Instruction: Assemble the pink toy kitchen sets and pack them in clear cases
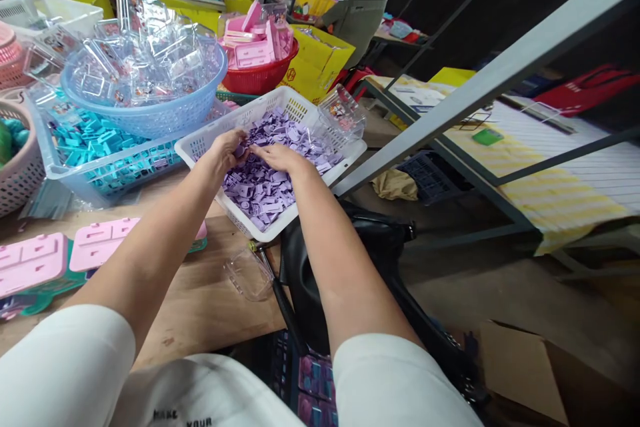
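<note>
Both my hands are in a white perforated basket (270,235) of small flat purple plastic pieces (280,130). My left hand (227,149) is at the basket's left side, with its fingers curled around purple pieces by the thumb. Close beside it, my right hand (277,157) reaches leftward over the heap, its fingers stretched out and touching the pieces. The fingertips of the two hands nearly meet. A clear plastic case (343,113) with a printed picture rests on the basket's right rim.
Left stands a blue basin (150,119) of clear cases, above a blue crate (115,190) of turquoise pieces. Pink trays (103,240) and a clear lid (249,275) lie on the wooden table (200,320). A black bag (310,260) hangs near a slanted metal post (450,90). A person sits behind.
</note>
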Available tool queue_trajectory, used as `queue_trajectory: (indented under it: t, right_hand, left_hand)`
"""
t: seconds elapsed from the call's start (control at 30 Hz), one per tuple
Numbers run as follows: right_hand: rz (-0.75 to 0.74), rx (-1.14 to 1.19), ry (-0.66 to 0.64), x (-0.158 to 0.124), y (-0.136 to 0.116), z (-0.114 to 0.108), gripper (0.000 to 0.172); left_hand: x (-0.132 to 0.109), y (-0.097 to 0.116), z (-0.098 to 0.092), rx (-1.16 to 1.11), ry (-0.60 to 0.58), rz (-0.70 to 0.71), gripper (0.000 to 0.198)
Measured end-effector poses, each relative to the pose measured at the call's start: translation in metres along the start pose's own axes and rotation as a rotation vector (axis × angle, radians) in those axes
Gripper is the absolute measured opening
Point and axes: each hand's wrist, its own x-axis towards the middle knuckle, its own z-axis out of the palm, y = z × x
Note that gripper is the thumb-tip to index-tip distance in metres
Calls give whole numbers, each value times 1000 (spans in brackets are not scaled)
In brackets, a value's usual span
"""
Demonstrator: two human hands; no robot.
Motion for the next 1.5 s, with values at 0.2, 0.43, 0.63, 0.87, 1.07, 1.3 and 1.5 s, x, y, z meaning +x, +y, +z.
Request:
queue_trajectory:
  t: [0.2,0.43,0.63,0.87,1.07,1.3,1.5]
  right_hand:
    - [31,-17,39,-3,5,3,8]
    - [-16,85,173,-9,1,-8,32]
    - [-209,11,-18,-5,-17,8,33]
    - [-102,-8,82,-1,-20,4,20]
    - [-50,533,356,-6,-15,-10,28]
    - [-28,309,-21,-18,-17,-16,32]
    - [-76,92,-281,-28,-21,-5,13]
  left_hand:
    - [1,-2,-4,-222,134,-124,6]
    - [-11,-1,1,-242,104,-231,11]
    - [-4,-2,-2,-326,209,-100,11]
    - [-7,-1,-2,-303,216,-64,15]
    - [-24,-1,5,-221,36,-21,23]
    - [-23,0,4,-264,95,62,33]
    - [-53,9,-12,-390,133,191,28]
